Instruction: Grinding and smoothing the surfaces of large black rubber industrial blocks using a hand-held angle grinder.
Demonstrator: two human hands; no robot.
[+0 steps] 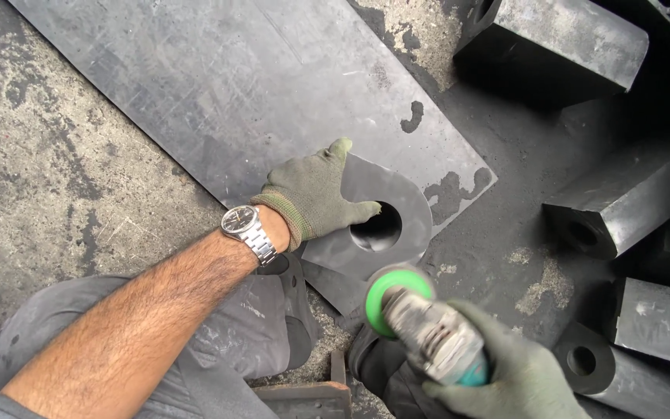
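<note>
Head view, looking straight down: my left hand (316, 194), in a worn olive knit glove, lies pressed on the dark rubber block (381, 225), fingers spread and flat, thumb pointing at its round bore, gripping nothing. The block is matte grey-black, D-shaped with a rounded end, and the bore through it looks dark and empty. A steel wristwatch (246, 227) sits on my bare forearm just behind the glove.

Just below the block, my right hand (505, 372), gloved the same way, is clenched round the body of a scuffed metal angle grinder (428, 330); its green disc guard (388, 299) hangs right at the block's lower edge. I can't tell whether the disc touches, the guard hides it.

The block rests on the corner of a big scratched grey sheet (234, 85), which lies on stained, flaking concrete. Right of the block, well apart, more black blocks (622, 202) with holes lie about, some cut off by the frame. My grey trousers fill the bottom left
</note>
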